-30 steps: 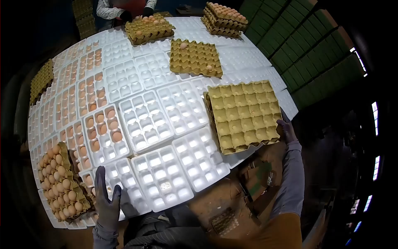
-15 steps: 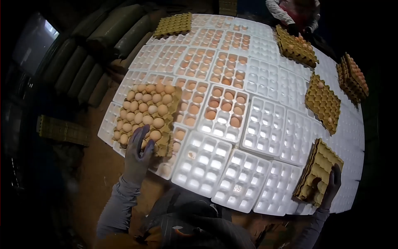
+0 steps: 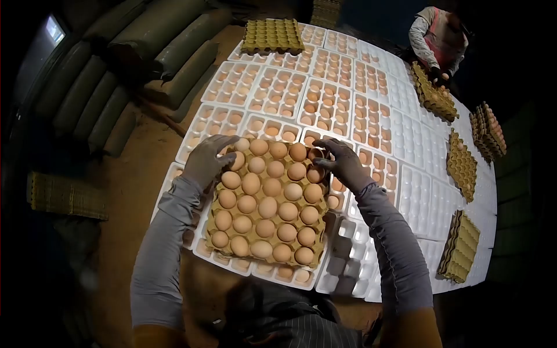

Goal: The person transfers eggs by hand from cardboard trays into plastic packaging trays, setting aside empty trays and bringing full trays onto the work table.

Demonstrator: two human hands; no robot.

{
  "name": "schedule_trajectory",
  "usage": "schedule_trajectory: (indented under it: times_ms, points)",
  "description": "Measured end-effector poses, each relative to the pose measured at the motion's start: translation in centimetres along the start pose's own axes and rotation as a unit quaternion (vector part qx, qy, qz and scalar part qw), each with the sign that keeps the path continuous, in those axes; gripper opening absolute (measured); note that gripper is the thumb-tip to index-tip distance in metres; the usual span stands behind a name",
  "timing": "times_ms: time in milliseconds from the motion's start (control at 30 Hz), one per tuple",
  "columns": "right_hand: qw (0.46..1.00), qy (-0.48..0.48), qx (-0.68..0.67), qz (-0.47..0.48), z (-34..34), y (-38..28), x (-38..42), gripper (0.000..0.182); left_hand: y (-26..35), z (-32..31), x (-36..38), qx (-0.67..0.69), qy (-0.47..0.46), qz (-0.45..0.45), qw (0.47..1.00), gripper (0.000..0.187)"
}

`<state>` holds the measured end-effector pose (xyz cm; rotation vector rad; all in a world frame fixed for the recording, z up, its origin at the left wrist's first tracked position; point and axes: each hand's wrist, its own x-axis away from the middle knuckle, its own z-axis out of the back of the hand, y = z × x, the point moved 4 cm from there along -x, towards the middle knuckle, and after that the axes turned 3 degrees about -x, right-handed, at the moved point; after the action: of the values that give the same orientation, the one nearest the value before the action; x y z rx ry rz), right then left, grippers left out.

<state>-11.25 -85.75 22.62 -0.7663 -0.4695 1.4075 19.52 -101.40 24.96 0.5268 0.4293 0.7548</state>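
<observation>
A brown cardboard tray (image 3: 226, 249) full of brown eggs (image 3: 268, 206) lies on the white foam cartons right in front of me. My gloved left hand (image 3: 208, 158) rests on the tray's far left corner, fingers over an egg. My gloved right hand (image 3: 342, 162) is at the tray's far right corner, its fingers curled around an egg there. White foam cartons (image 3: 352, 265) cover the table; the ones beyond the tray hold eggs (image 3: 322, 103), the ones to the right are empty.
An empty cardboard tray stack (image 3: 461, 246) lies at the table's right edge, another (image 3: 462, 164) beyond it, and a filled stack (image 3: 487, 132) farther right. A co-worker (image 3: 436, 36) handles a tray (image 3: 433, 93) at the far end. Another empty tray (image 3: 272, 35) lies far left. Rolled sacks (image 3: 104, 87) lie left.
My view swung left. The full egg tray was pulled in front of me. My right hand left the empty tray stack at the right edge and came to the full tray's far right corner.
</observation>
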Motion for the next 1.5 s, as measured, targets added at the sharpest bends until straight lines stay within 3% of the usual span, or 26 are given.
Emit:
schedule_trajectory:
  times_ms: [67, 167, 233, 333, 367, 400, 433, 500, 567, 633, 700, 767, 800, 833, 900, 933, 967, 1033, 1100, 1167, 1200, 1367, 1400, 1433, 1467, 1500]
  points:
    - [0.996, -0.063, -0.025, -0.059, -1.0, 0.5, -1.2, 0.046, -1.0, -0.9, -2.4, -0.062, -0.022, -0.067, 0.996, 0.038]
    - [0.992, -0.070, 0.018, -0.100, -0.7, 0.4, -1.4, 0.047, -2.8, -2.0, -4.6, -0.025, -0.101, -0.001, 0.995, 0.045]
    - [0.977, -0.001, -0.145, -0.155, -0.8, 2.0, -1.0, 0.040, -3.4, -2.1, -5.0, 0.112, -0.139, 0.055, 0.982, 0.046]
    - [0.870, 0.134, -0.427, -0.207, 1.6, 1.1, -1.2, 0.037, -4.1, -2.8, -5.8, 0.032, -0.195, -0.069, 0.978, 0.045]
    - [0.895, 0.169, -0.391, -0.130, 1.6, 0.6, -1.5, 0.035, -3.7, -3.0, -6.0, -0.014, -0.197, -0.113, 0.974, 0.045]
    - [0.861, 0.124, -0.464, -0.166, 1.6, 0.6, -1.7, 0.034, -4.3, -3.2, -6.5, 0.010, -0.242, -0.019, 0.970, 0.047]
    - [0.818, 0.080, -0.533, -0.200, 1.7, 0.5, -2.2, 0.035, -3.4, -2.5, -6.6, 0.011, -0.246, -0.020, 0.969, 0.047]
    - [0.958, -0.024, -0.231, -0.170, 0.0, 0.2, -4.3, 0.038, -2.4, -1.7, -6.5, 0.076, -0.294, 0.065, 0.951, 0.047]
    - [0.983, -0.127, 0.100, -0.081, -1.9, -3.3, -4.8, 0.036, -1.9, -1.4, -5.8, 0.033, -0.225, -0.069, 0.971, 0.049]
    - [0.969, -0.147, 0.198, -0.020, -3.6, -3.0, -5.5, 0.041, -3.5, -2.3, -6.2, 0.053, -0.246, -0.011, 0.968, 0.048]
    - [0.962, -0.181, 0.196, -0.049, -3.0, -2.4, -6.6, 0.043, -4.2, -2.6, -6.4, 0.082, -0.243, 0.011, 0.966, 0.046]
    - [0.956, -0.210, 0.174, -0.104, -2.4, -2.3, -6.6, 0.042, -4.1, -1.5, -7.0, 0.457, -0.098, 0.134, 0.874, 0.039]
    - [0.966, -0.195, 0.167, -0.041, -2.5, -2.1, -6.2, 0.039, -3.9, -1.6, -6.8, 0.576, -0.105, 0.193, 0.787, 0.038]
    - [0.965, -0.197, 0.169, -0.043, -2.6, -2.2, -6.1, 0.039, -3.6, -1.9, -7.1, 0.579, -0.106, 0.194, 0.785, 0.038]
    - [0.960, -0.199, 0.188, -0.060, -2.6, -2.4, -6.4, 0.036, -1.6, -2.8, -7.6, 0.239, -0.195, 0.029, 0.951, 0.042]
    - [0.959, -0.199, 0.190, -0.060, -2.4, -1.8, -6.5, 0.036, 0.6, -2.6, -7.6, 0.047, -0.198, -0.036, 0.978, 0.045]
    - [0.980, -0.161, 0.004, -0.120, -1.8, -0.3, -6.6, 0.033, 1.9, -3.2, -6.9, -0.087, -0.220, -0.058, 0.970, 0.050]
    - [0.903, -0.074, -0.357, -0.225, -1.1, 1.1, -6.8, 0.027, 1.6, -4.7, -7.1, -0.164, -0.271, -0.071, 0.946, 0.052]
    - [0.899, -0.075, -0.385, -0.194, -2.6, -0.2, -6.5, 0.027, 0.3, -5.1, -7.8, -0.169, -0.292, -0.076, 0.938, 0.053]
    - [0.971, -0.174, -0.058, -0.155, -2.8, -3.2, -6.5, 0.033, 0.3, -5.2, -7.9, -0.177, -0.313, -0.087, 0.929, 0.055]
    - [0.976, -0.178, 0.112, -0.054, -3.1, -4.1, -6.8, 0.037, 0.6, -4.9, -7.7, -0.176, -0.312, -0.088, 0.930, 0.054]
    - [0.922, -0.242, 0.298, -0.044, -3.7, -4.5, -6.6, 0.041, 0.5, -4.3, -7.5, -0.192, -0.278, -0.101, 0.936, 0.049]
    - [0.947, -0.206, 0.242, -0.045, -3.0, -4.1, -6.2, 0.042, -0.3, -3.2, -7.6, 0.044, -0.285, 0.012, 0.957, 0.047]
    - [0.967, -0.169, 0.184, -0.047, -2.4, -3.9, -5.9, 0.042, -0.9, -2.0, -7.4, 0.275, -0.273, 0.124, 0.914, 0.045]
    - [0.972, -0.166, 0.053, -0.161, -1.3, -4.6, -5.8, 0.046, -1.2, -0.9, -6.7, 0.473, -0.251, 0.168, 0.827, 0.044]
    - [0.966, -0.152, -0.099, -0.184, -0.6, -2.7, -5.5, 0.053, -1.5, 0.4, -6.1, 0.475, -0.228, 0.160, 0.835, 0.044]
